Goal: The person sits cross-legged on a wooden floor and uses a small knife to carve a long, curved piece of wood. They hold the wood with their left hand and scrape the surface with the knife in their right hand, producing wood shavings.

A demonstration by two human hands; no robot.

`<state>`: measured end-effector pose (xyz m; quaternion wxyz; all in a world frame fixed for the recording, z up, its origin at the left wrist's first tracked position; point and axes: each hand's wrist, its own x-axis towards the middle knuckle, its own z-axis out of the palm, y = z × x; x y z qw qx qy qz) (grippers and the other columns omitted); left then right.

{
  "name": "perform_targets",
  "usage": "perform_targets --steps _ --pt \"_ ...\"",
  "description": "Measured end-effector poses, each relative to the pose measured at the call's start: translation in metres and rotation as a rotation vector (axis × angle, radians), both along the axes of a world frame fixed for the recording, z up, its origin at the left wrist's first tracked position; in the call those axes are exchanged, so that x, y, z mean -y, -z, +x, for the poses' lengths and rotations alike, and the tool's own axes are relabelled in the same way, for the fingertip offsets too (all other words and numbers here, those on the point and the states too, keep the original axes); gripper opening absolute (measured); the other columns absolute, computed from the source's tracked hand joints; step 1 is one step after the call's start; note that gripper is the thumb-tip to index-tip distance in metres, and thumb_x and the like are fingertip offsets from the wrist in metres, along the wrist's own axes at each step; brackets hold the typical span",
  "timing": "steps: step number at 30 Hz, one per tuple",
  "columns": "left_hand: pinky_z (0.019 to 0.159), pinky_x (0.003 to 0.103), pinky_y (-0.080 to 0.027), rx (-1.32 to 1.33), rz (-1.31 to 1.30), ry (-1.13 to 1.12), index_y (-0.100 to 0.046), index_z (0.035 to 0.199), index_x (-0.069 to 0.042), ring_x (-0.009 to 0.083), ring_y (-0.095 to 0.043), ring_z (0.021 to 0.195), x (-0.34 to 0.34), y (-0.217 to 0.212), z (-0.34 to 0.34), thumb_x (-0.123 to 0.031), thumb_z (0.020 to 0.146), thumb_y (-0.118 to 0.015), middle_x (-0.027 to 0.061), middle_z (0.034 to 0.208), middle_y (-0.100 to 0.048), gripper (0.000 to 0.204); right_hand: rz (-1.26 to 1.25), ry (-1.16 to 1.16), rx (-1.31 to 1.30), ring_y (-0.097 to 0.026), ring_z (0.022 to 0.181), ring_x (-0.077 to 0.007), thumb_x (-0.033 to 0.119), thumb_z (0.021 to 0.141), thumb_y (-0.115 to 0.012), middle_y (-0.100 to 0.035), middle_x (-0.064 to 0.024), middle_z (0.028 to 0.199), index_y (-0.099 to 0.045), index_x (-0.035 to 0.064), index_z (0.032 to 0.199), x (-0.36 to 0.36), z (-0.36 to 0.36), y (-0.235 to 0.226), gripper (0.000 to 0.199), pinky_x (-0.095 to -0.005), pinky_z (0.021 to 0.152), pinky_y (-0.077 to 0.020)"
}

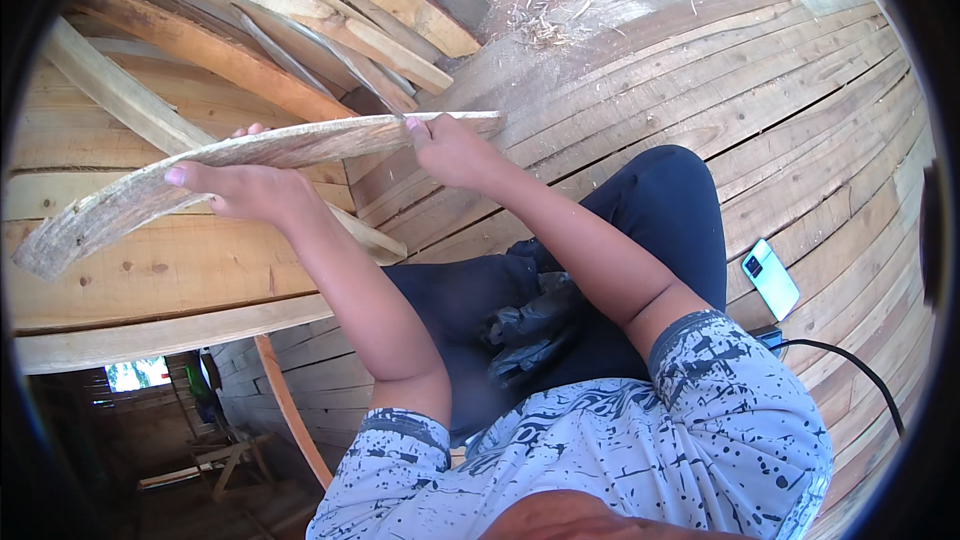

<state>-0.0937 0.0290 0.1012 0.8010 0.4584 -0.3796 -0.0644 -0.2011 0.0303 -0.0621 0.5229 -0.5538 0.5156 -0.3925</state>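
Note:
A long, slightly curved wooden plank [130, 190] with rough, pale bark-like edges is held up before me, slanting from the lower left to the upper middle. My left hand [250, 185] is closed round its middle, thumb on the near face and fingertips showing over the far edge. Nearer the plank's right end, my right hand [452, 152] is closed against it, with the thumb at the top edge. A thin dark edge shows by that thumb; whether it is a tool or wood behind, I cannot tell. The right fingers are mostly hidden.
Several boards and beams [210, 45] lean and lie at the upper left. Wood shavings [550, 15] litter the plank floor [640, 80] ahead. A light blue phone [772, 280] lies to my right, near a black cable [865, 370]. A lower, dark space opens at the lower left.

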Motion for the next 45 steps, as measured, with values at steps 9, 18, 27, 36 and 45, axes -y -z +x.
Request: perform_targets --steps 9,18,27,36,45 --pt "0.06 0.037 -0.048 -0.067 -0.015 -0.008 -0.031 0.125 0.017 0.0263 -0.055 0.073 0.007 -0.002 -0.005 -0.078 0.084 -0.047 0.0186 0.086 -0.047 0.105 0.072 0.172 -0.034 -0.064 0.086 -0.0476 0.039 0.101 -0.036 -0.065 -0.0335 0.088 -0.064 -0.0103 0.094 0.023 -0.016 0.084 0.058 -0.0505 0.082 -0.0489" --pt "0.054 0.032 -0.048 -0.021 -0.091 0.151 -0.047 0.096 0.0 0.021 -0.054 0.061 -0.012 0.015 0.007 -0.081 0.083 -0.044 0.0105 0.071 -0.05 0.082 0.362 0.163 0.11 -0.061 0.087 -0.0457 0.042 0.101 -0.037 -0.062 -0.0316 0.085 -0.062 -0.0103 0.088 0.02 -0.035 0.098 0.06 -0.0508 0.082 -0.0463" --pt "0.051 0.028 -0.039 0.056 -0.374 0.86 -0.055 0.08 -0.013 0.0155 -0.048 0.051 -0.036 0.059 0.092 -0.08 0.084 -0.041 0.0028 0.063 -0.052 0.068 0.046 -0.074 -0.148 -0.064 0.08 -0.0458 0.038 0.102 -0.039 -0.061 -0.0331 0.078 -0.061 -0.0119 0.082 -0.022 -0.022 0.051 0.058 -0.0509 0.077 -0.0472" --pt "0.054 0.028 -0.04 0.046 -0.463 0.896 -0.052 0.085 -0.013 0.015 -0.048 0.054 -0.063 0.089 0.129 -0.078 0.085 -0.044 0.0032 0.067 -0.053 0.065 -0.104 -0.088 -0.397 -0.064 0.081 -0.0476 0.039 0.101 -0.04 -0.063 -0.0328 0.078 -0.064 -0.0111 0.081 -0.05 0.033 0.022 0.059 -0.0528 0.077 -0.048" --pt "0.055 0.029 -0.042 0.004 -0.515 0.905 -0.049 0.085 -0.011 0.0166 -0.049 0.056 -0.056 0.099 0.144 -0.076 0.087 -0.043 0.0048 0.068 -0.052 0.065 -0.156 -0.101 -0.448 -0.063 0.07 -0.0443 0.042 0.101 -0.039 -0.062 -0.0282 0.068 -0.061 -0.009 0.074 -0.031 0.039 0.036 0.062 -0.0495 0.071 -0.0495"
